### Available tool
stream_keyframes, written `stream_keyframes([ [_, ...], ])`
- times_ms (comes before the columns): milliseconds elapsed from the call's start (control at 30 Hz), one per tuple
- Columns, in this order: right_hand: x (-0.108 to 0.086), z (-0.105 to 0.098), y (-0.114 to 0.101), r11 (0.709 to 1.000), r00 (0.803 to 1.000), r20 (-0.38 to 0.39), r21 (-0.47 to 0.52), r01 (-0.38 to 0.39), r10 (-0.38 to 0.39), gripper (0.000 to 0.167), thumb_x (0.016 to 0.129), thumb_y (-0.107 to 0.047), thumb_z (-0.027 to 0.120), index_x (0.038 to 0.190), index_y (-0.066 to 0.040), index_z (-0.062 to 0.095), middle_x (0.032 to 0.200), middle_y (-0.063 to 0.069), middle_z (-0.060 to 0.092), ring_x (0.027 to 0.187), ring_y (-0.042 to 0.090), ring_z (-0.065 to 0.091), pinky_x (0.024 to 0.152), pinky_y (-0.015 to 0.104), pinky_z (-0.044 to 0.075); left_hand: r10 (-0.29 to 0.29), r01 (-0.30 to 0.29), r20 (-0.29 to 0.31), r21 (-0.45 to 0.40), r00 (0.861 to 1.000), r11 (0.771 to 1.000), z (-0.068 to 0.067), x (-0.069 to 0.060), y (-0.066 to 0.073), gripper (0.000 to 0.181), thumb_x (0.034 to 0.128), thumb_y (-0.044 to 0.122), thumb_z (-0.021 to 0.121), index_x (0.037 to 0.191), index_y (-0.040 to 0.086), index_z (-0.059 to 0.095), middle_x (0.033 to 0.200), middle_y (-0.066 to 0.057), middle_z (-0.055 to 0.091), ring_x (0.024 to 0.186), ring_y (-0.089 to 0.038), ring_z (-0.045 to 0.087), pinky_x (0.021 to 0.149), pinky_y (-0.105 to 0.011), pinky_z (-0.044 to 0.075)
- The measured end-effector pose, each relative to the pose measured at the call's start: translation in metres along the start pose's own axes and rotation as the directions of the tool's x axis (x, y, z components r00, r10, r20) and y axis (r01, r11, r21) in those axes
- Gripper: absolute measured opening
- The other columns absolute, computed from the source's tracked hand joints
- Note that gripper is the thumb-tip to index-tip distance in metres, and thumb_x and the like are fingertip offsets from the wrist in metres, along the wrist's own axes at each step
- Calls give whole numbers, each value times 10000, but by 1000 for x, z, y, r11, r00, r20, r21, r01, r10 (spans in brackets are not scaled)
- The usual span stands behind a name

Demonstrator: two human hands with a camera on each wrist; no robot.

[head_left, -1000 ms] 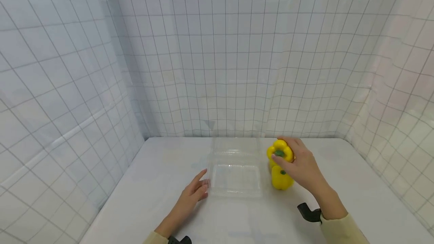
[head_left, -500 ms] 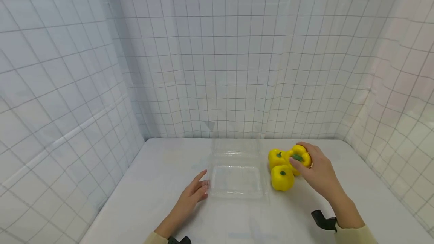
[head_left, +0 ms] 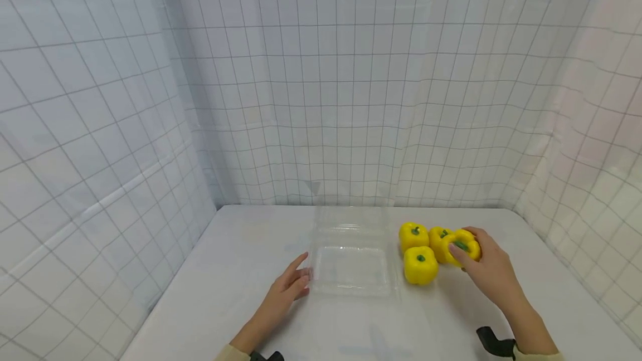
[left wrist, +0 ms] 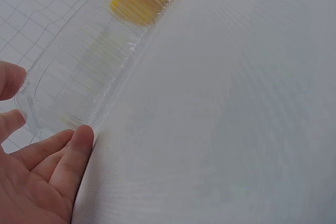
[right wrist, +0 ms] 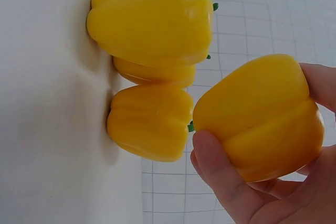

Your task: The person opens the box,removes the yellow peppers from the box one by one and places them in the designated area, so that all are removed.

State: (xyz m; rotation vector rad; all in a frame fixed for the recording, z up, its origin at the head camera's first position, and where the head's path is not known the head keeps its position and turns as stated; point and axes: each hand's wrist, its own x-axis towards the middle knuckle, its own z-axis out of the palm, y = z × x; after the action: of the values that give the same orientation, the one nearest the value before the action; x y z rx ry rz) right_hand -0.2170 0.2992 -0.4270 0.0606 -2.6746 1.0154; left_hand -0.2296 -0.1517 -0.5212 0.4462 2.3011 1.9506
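My right hand (head_left: 494, 272) grips a yellow bell pepper (head_left: 465, 245), thumb on one side and fingers on the other. In the right wrist view this held bell pepper (right wrist: 260, 121) is raised off the table. Beside it stand three more yellow bell peppers: one at the back left (head_left: 414, 237), one in front (head_left: 421, 266) and one (head_left: 436, 243) partly hidden behind the held one. At the left edge of a clear plastic clamshell container (head_left: 351, 272), lid folded back, lies my left hand (head_left: 281, 294). Its fingertips (left wrist: 81, 137) touch the container's side.
A white table (head_left: 241, 249) carries everything. White grid-patterned curtains (head_left: 346, 82) hang at its back and sides. The container's raised lid (head_left: 351, 217) leans toward the back, right of my left hand and left of the peppers.
My right hand has moved right and nearer, carrying the bell pepper away from the container and uncovering the bell peppers on the table. My left hand has stayed at the container's edge.
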Motion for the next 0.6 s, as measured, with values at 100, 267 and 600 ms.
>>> stream_keyframes([
  [100, -1, 2, 5, 999, 999, 27, 16, -40, 40, 810, 962, -601, 563, 1475, -10, 357, 1243, 223, 549, 836, 232, 632, 650, 290, 565, 1, -1, -1, -2, 1000, 1000, 0, 1, 0, 606, 1051, 277, 551, 1594, 182, 299, 1424, -259, 504, 1313, -383, 500, 972, -357, 532],
  [267, -1, 6, 15, 994, 991, 89, 24, -107, 105, 853, 949, -631, 558, 1480, 1, 342, 1240, 232, 561, 820, 219, 627, 663, 313, 554, 5, -5, 5, -12, 1000, 1000, 1, 1, 1, 617, 1052, 272, 550, 1598, 158, 286, 1429, -265, 498, 1320, -383, 492, 972, -354, 532],
  [600, 2, 12, 32, 983, 973, 144, -3, -184, 182, 918, 942, -680, 517, 1488, 28, 307, 1239, 285, 559, 811, 217, 620, 656, 315, 543, 15, -15, 8, -5, 1000, 1000, 0, -1, 3, 601, 1061, 260, 531, 1596, 142, 285, 1423, -281, 497, 1321, -397, 487, 967, -354, 535],
])
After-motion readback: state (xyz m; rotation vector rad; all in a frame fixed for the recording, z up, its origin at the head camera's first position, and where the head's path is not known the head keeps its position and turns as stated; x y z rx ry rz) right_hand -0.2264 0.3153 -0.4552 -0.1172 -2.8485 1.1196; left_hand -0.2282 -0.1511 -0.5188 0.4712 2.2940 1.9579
